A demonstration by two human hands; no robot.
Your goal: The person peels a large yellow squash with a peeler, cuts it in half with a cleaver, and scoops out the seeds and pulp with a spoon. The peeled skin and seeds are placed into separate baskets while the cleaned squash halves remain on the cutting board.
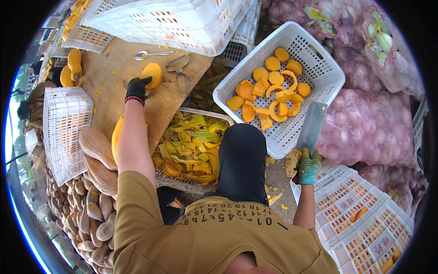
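My left hand (137, 88), in a black glove, grips a peeled orange squash piece (152, 74) over the wooden board (113, 65). My right hand (307, 166) wears a green and teal glove and is closed around the handle of a cleaver (312, 125), its broad blade pointing away from me beside a white crate (226, 87). Several cut squash chunks and rings (275, 78) lie on that crate's floor. Beyond my left hand, a metal spoon (154, 54) and a Y-shaped peeler (178, 73) rest on the board. Another peeled squash (118, 137) is partly hidden behind my left forearm.
Below the board sits a crate of squash peelings (191, 147). Unpeeled squashes (97, 147) lie at the left, beside a white crate (65, 133). A large white crate (164, 24) stands across the board's far side. Net sacks of onions (366, 126) and stacked crates (356, 212) flank my right.
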